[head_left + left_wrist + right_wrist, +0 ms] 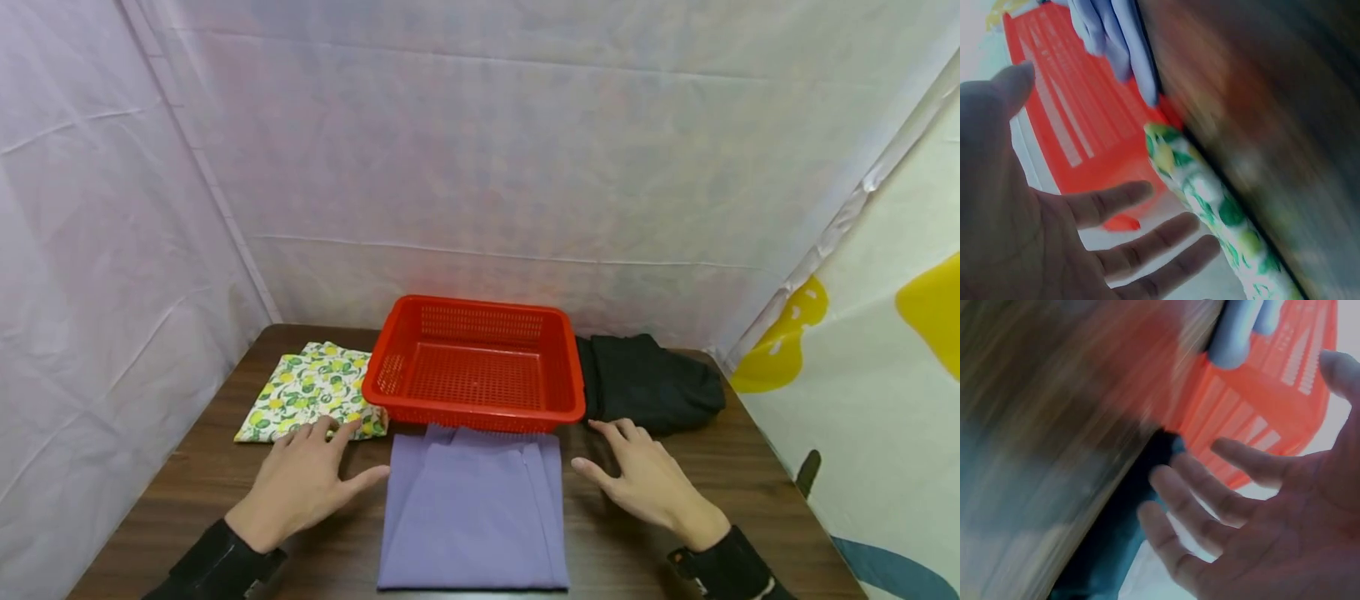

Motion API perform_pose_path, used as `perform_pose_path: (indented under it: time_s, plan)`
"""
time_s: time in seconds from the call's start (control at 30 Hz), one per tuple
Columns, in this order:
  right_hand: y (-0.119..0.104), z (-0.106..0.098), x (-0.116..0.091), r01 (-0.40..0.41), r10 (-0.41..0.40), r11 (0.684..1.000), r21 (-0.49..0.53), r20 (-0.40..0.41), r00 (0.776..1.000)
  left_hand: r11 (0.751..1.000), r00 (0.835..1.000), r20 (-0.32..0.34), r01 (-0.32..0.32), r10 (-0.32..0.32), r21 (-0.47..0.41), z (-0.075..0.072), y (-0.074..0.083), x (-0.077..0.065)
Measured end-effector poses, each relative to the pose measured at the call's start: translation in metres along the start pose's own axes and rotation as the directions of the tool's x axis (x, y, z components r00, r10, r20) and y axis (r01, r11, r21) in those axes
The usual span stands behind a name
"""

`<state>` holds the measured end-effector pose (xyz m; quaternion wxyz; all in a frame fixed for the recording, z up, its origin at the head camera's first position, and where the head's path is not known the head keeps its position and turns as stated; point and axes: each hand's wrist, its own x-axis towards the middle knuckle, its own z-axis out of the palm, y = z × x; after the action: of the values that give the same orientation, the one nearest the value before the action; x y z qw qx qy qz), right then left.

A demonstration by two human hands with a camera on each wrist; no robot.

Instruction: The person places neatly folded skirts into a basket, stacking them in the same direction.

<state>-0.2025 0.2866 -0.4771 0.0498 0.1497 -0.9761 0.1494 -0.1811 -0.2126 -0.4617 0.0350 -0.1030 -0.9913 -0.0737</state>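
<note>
A folded lavender cloth (476, 517) lies flat between my hands, its far edge just in front of the red plastic basket (472, 417). My left hand (303, 479) hovers left of it with fingers spread, near the folded lemon-print cloth (315, 392). On the other side my right hand (648, 479) is held with its fingers apart, close to the folded black cloth (645, 379). Both wrist views show bare palms, the left hand (1060, 231) and the right hand (1272, 512), with nothing held. The basket holds nothing that I can see.
The dark wooden table (202, 492) narrows toward the back. White fabric walls (495, 167) stand behind it and at both sides. Yellow patches (780, 350) mark the right wall.
</note>
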Motion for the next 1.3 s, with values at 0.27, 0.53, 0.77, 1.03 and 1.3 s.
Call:
perform_pose_path:
  time_s: [0.27,0.53,0.77,1.03,1.3]
  plan:
    - [-0.024,0.005,0.0,-0.054,0.034,0.988,0.144,0.139,0.99,0.998,0.994,0.114,0.014,-0.007,-0.062,0.002,0.027,-0.005]
    - [-0.043,0.013,0.008,-0.077,0.044,0.966,0.245,0.136,0.99,0.993,0.992,0.123,0.02,-0.005,-0.114,0.01,0.04,-0.003]
    - [-0.056,0.018,0.008,-0.123,0.056,0.924,0.362,0.192,0.98,0.975,0.993,0.119,0.012,0.015,-0.221,0.016,0.052,0.0]
    - [-0.06,0.02,0.011,-0.127,-0.006,0.872,0.473,0.27,0.963,0.913,0.981,0.143,-0.062,0.13,-0.404,0.02,0.065,0.007]
    - [-0.065,0.024,0.015,-0.106,-0.112,0.806,0.582,0.327,0.938,0.876,0.96,0.151,-0.144,0.237,-0.461,0.025,0.075,0.01]
